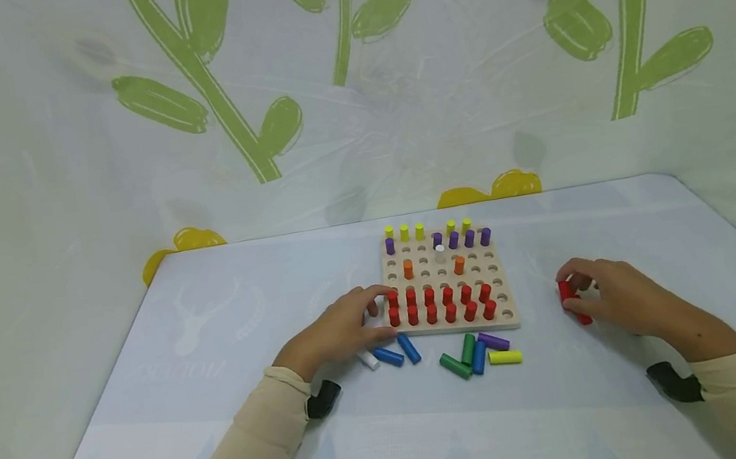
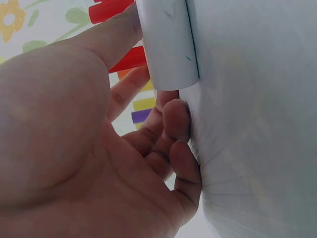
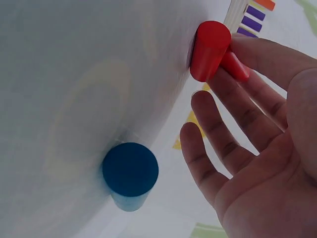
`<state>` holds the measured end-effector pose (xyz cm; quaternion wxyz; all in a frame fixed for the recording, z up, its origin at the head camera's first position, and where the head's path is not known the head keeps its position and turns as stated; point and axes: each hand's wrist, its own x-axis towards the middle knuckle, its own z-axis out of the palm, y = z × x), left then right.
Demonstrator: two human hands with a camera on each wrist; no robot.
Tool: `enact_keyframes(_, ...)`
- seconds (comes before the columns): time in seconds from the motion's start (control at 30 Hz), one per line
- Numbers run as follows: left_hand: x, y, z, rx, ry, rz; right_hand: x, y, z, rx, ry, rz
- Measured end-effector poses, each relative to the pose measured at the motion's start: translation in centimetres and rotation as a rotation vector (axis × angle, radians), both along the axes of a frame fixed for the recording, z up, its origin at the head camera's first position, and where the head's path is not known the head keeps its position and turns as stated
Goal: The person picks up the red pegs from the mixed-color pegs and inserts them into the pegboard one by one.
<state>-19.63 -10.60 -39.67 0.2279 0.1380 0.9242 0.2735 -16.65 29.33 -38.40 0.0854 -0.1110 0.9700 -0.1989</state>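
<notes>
A wooden pegboard (image 1: 509, 311) holds two front rows of red pegs (image 1: 449, 313), with orange, white, purple and yellow pegs farther back. At its left front corner my left hand (image 1: 337, 331) has thumb and index finger spread beside the end red pegs, the other fingers loosely bent. A white peg (image 2: 171, 44) lies on the table by the left thumb. Right of the board, my right hand (image 1: 620, 298) pinches a red peg (image 3: 235, 67) between thumb and fingertips. A second red peg (image 3: 210, 52) lies on the table just under those fingertips.
In front of the board lie loose blue pegs (image 1: 388, 356), green pegs (image 1: 456, 365), a purple peg (image 1: 494, 341) and a yellow peg (image 1: 506, 358). A blue peg (image 3: 130, 171) lies near the right wrist. A leaf-printed curtain (image 1: 397, 137) rises behind the table (image 1: 224, 413).
</notes>
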Motion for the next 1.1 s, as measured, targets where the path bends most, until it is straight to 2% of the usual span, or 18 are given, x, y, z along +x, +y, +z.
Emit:
enact_keyframes(0.6, 0.0, -0.1, 0.0, 0.0, 0.009, -0.015, -0.2, -1.1, 0.4, -0.028, -0.006, -0.008)
enact_keyframes(0.83, 0.1, 0.0, 0.1, 0.0, 0.016, -0.02, 0.0, -1.8, 1.0, -0.032, 0.04, 0.024)
enact_keyframes(1.1, 0.0, 0.0, 0.1, 0.002, 0.009, -0.017, -0.1, -2.9, 1.5, -0.055, 0.045, 0.044)
